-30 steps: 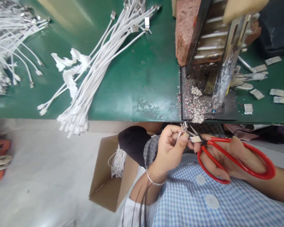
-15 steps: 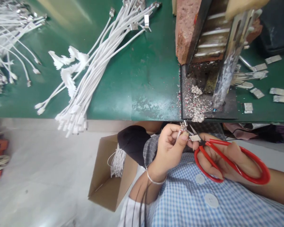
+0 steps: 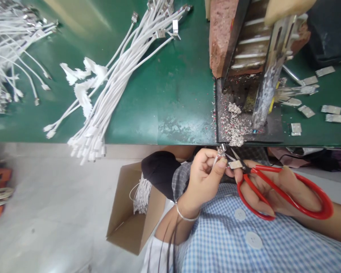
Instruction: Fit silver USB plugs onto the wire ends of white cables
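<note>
Just below the bench edge, my left hand (image 3: 206, 176) pinches the end of a white cable (image 3: 215, 160) between thumb and fingers. A metal USB plug (image 3: 221, 149) stands up at that end. My right hand (image 3: 268, 189) has its fingers through the loops of red-handled scissors (image 3: 291, 193), whose blades are parted beside the plug. A flat metal connector piece (image 3: 235, 164) sits between my two hands, close to the right fingertips; whether those fingers grip it I cannot tell.
A bundle of white cables (image 3: 122, 76) lies across the green bench (image 3: 184, 94); another pile (image 3: 14, 49) is at far left. Solder crumbs (image 3: 234, 121) cover a dark plate beside a brick (image 3: 223, 34). Loose metal connectors (image 3: 331, 109) lie right. A cardboard box (image 3: 122, 208) holds cables below.
My right hand has moved slightly right with the scissors, and the blades are now further apart. The flat connector piece has shifted a little right. My left hand stays nearly still.
</note>
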`<state>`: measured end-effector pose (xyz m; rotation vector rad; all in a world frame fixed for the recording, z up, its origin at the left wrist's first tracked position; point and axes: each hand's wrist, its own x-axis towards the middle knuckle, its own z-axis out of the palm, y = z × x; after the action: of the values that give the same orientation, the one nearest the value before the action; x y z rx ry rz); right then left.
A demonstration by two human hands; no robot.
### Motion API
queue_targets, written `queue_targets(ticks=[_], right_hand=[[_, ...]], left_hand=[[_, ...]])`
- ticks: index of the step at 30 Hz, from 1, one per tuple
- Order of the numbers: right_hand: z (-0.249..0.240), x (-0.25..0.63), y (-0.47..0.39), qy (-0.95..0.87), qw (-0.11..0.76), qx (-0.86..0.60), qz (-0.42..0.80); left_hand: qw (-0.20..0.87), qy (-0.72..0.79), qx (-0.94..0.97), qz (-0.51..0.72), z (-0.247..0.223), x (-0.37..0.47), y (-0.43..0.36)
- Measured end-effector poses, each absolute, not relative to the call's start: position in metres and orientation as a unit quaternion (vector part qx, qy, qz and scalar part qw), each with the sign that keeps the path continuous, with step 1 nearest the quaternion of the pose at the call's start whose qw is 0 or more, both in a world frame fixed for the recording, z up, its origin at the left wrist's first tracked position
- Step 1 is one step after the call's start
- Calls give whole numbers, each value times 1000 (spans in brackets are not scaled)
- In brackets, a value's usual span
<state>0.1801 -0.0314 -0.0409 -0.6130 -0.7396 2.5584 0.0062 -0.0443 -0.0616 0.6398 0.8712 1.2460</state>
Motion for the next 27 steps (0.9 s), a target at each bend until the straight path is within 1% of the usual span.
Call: queue_targets(ticks=[5, 14, 21, 27], right_hand=[[-37, 179, -30, -265, 187, -230, 917], [-39, 181, -30, -266, 209, -196, 920], [-28, 172, -30, -228, 222, -227, 920], [-27, 171, -33, -241, 223, -232, 916]], left_hand=[[685, 394, 273, 548, -62, 6, -45], [689, 380, 275, 552, -63, 6, -45], [685, 368, 288, 559, -62, 6, -45], [682, 380, 300, 548, -65, 6, -46]])
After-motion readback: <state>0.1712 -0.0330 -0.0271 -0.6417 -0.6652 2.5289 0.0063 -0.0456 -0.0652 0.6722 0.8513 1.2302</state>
